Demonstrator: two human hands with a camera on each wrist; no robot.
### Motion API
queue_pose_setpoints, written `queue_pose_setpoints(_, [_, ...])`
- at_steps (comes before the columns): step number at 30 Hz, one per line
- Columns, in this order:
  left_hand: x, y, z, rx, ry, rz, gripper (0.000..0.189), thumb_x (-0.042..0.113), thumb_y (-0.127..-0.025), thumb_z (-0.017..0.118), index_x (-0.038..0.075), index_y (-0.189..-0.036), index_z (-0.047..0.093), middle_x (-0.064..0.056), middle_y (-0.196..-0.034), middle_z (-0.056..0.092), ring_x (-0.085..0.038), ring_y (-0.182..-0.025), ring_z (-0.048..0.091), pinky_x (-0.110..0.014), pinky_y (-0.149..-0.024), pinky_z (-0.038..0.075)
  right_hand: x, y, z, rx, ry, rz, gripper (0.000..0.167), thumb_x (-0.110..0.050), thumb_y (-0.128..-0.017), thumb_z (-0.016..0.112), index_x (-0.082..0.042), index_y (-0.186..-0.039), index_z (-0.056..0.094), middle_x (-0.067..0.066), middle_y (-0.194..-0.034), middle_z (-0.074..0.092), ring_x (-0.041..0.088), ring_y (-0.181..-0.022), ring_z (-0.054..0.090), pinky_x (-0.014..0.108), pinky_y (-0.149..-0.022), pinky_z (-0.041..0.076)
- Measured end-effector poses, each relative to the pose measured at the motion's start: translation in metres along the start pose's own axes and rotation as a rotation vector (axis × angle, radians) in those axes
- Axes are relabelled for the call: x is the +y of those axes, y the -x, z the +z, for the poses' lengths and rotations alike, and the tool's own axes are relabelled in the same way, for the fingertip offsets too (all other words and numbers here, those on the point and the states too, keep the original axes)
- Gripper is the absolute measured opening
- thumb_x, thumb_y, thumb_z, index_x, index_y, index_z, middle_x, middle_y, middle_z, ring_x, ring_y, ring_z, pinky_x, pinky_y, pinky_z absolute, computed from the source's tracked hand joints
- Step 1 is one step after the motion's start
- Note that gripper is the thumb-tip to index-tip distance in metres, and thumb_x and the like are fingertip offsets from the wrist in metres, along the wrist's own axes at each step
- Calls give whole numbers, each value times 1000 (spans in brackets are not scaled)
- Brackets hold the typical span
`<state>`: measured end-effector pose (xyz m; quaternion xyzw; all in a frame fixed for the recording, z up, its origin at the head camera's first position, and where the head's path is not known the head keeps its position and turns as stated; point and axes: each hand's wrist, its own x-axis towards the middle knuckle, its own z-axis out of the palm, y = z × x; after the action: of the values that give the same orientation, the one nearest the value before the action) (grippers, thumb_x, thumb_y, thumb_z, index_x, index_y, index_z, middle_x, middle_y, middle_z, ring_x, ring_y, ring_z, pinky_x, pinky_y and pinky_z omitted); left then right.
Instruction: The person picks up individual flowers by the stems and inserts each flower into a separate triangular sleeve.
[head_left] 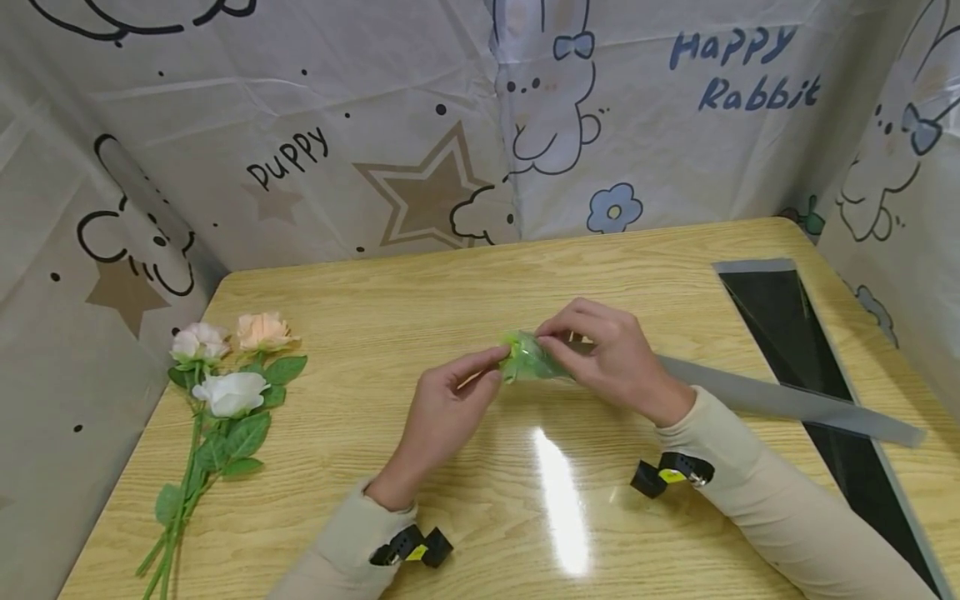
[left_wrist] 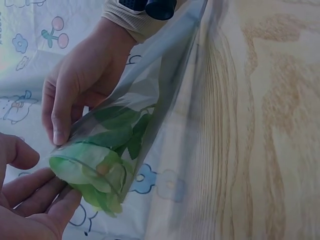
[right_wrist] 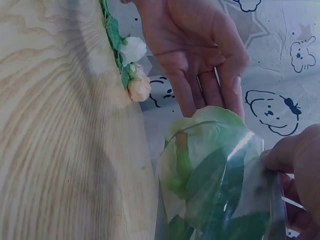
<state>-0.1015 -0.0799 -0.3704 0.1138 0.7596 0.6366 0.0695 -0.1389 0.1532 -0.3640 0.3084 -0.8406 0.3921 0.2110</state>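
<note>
A pale green flower (head_left: 516,354) with green leaves (left_wrist: 119,127) lies inside a clear-fronted, grey-edged plastic sleeve (head_left: 750,390), its petals poking out at the open end. My right hand (head_left: 611,354) pinches the rim of that opening between thumb and fingers, seen also in the right wrist view. Against the petals rest the extended fingers of my left hand (head_left: 450,408); its thumb stands apart from them in the left wrist view. The stem is hidden in the sleeve and behind the right hand.
At the table's left lie a white rose (head_left: 231,394), a pink rose (head_left: 201,342) and a peach rose (head_left: 264,332) on leafy stems. On the right, a black sleeve (head_left: 772,325) with grey borders lies beneath the long sleeve's tail. A printed cloth (head_left: 337,100) surrounds the wooden table (head_left: 360,508).
</note>
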Motion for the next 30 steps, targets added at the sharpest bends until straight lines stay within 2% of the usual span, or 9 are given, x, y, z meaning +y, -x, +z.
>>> queue_pose_setpoints(10, [-1,2,6,-64,49,-2,32,12,-104,59,7,-135,67,-8,-144,64,-22,-138,60,-24,-107,54,-5,1,4,10,-49,-24,11,-1,-87,80,-7,-96,78,3,-91,75,9,-77,69,14,-66,59])
queue_pose_setpoints(19, [-2,2,7,-98,59,-8,32,14,-104,61,5,-134,67,-12,-143,65,-24,-138,60,-26,-105,56,-13,2,7,-3,-73,-71,10,0,-88,79,-7,-95,78,3,-90,74,10,-78,70,15,-70,61])
queue_pose_setpoints(30, [-9,0,8,-144,32,33,28,16,-102,64,7,-127,73,-11,-133,73,-25,-124,69,-28,-100,60,-20,5,11,-11,-86,-130,11,0,-87,80,-8,-95,78,3,-92,75,8,-79,70,16,-70,60])
